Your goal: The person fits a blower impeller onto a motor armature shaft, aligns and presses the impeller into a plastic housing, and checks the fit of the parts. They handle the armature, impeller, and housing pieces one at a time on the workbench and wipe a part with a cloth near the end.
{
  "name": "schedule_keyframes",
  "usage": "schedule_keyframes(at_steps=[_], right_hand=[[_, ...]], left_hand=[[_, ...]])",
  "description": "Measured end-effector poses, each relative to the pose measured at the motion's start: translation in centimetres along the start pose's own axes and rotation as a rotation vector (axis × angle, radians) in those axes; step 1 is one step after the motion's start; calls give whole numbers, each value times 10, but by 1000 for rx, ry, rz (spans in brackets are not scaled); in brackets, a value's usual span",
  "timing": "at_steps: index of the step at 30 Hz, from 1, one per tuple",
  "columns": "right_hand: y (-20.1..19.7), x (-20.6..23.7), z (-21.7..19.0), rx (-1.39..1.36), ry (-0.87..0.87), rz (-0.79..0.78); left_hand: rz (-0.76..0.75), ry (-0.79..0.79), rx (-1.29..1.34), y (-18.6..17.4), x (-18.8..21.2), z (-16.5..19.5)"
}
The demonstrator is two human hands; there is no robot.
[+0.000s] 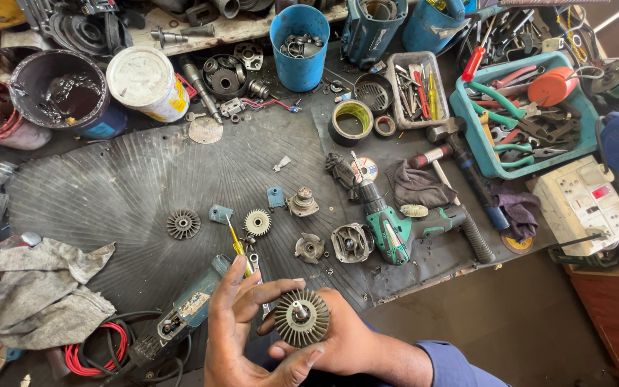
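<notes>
Item, in hand: finned fan wheel (301,317) with a stub shaft at its centre, held face-up to your eye at the near edge of the bench (109,186).
Your right hand (345,340) cups it from below, fingers curled shut round the rim; your left hand (241,326) steadies the other side, fingers half closed, thumb on the rim.
Laid out on the ribbed mat (152,179): smaller fan disc (183,223), pale gear wheel (257,221), yellow-handled screwdriver (238,244), bearing housing (352,242), green drill body (402,226), spread apart so each stays findable.
</notes>
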State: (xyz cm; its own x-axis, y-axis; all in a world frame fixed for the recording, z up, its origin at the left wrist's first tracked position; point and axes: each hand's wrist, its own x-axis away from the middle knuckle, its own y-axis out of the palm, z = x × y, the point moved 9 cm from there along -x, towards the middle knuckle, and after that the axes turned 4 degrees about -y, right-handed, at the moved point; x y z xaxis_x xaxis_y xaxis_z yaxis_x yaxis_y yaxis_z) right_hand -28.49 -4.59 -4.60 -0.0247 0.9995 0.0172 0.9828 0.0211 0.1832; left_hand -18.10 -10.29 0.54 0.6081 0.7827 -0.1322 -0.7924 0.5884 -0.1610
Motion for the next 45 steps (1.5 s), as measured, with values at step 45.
schedule_keyframes(at_steps=[45], right_hand=[[8,13,-38,164,-352,-131]], left_hand=[[48,310,6,0,19,24]])
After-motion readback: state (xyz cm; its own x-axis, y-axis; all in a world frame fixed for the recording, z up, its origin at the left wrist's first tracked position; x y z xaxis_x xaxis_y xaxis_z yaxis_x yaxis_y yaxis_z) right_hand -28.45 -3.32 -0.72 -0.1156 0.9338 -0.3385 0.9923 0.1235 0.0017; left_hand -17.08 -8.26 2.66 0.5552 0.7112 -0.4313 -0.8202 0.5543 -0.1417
